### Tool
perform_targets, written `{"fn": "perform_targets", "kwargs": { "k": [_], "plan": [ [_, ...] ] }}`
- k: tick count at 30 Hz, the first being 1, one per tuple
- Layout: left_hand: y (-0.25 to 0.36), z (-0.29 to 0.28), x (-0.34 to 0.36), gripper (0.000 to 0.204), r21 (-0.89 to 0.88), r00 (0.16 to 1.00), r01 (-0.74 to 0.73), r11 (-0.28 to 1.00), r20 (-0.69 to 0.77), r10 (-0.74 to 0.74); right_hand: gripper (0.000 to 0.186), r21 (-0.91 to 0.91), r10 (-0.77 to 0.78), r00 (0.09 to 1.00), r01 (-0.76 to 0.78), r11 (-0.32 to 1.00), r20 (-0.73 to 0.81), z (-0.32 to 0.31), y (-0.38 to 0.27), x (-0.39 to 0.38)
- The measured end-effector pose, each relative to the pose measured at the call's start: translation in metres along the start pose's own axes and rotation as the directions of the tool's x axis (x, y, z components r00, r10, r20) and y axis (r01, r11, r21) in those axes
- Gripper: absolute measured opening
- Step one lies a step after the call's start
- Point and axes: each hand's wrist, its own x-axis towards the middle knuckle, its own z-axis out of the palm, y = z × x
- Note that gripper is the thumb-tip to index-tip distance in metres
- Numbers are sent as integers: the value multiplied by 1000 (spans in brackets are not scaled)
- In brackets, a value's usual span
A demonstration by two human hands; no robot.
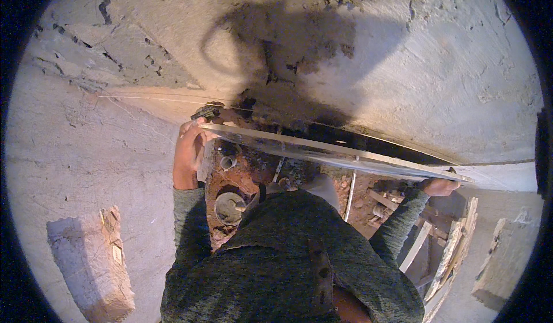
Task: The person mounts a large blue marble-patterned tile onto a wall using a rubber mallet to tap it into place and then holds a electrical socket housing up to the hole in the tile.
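A person in a mottled green sweater (288, 254) holds a long, flat straightedge (340, 153) against a rough plastered wall (438, 63), seen from above. The left hand (189, 153) is wrapped around the board's near end, fingers closed over its edge; the right hand (439, 186) grips the far end from below, closed on it. The board's long axis runs from upper left to lower right across the view, its left end close to the wall's base and a taut string line (144, 99), its right end pointing toward a stack of wooden planks (455, 248). Its broad face tilts upward, the thin edge toward the wall. Below it lies a trench of reddish earth (247, 173) with a short pipe stub (228, 163) and a round metal pan (229, 206). Open floor (86, 150) spreads to the left, broken only by a brick block (92, 259); on the right, planks and a stone slab (501, 265) crowd the space beside the right arm.
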Motion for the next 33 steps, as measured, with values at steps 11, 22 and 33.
{"fn": "perform_targets", "kwargs": {
  "k": [11,22,33],
  "plan": [
    [5,5,-7,28,-11,995,-46,999,88,47,36,19,77,997,-77,997,5,0,-14,2],
    [-6,-17,-24,53,-166,970,-199,966,108,218,44,-66,-56,997,60,996,55,-3,-8,-2],
    [32,55,-62,71,283,791,-609,742,145,594,48,-58,-288,957,289,955,23,8,48,0]
  ]
}}
